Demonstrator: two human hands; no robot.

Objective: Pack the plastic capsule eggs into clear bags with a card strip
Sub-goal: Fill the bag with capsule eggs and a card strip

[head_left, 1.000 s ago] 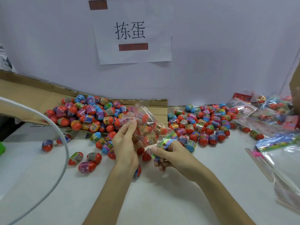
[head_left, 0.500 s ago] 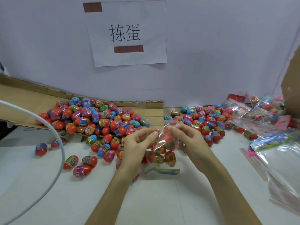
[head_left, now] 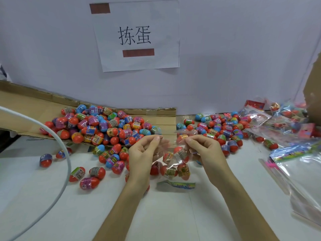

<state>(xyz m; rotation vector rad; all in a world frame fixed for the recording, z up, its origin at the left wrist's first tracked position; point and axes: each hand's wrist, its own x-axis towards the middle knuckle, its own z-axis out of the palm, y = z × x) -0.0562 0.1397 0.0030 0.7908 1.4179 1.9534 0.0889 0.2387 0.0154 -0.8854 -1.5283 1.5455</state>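
One bag nearly done, heaps left to pack

The left hand (head_left: 144,153) and the right hand (head_left: 206,153) each pinched the top edge of a clear bag (head_left: 171,150) between thumb and forefinger, the other fingers curled, holding it just above the table (head_left: 86,214). A few eggs (head_left: 182,169) sat in its lower part, and the mouth looked not yet sealed. A card strip (head_left: 176,185) lay at the bag's foot; I could not tell whether it was inside or under it. Filled bags (head_left: 278,119) were piled at the far right and flat empty bags (head_left: 304,171) lay near them. Most of the job looked undone: loose eggs covered the cardboard (head_left: 26,105) and spread across the table.
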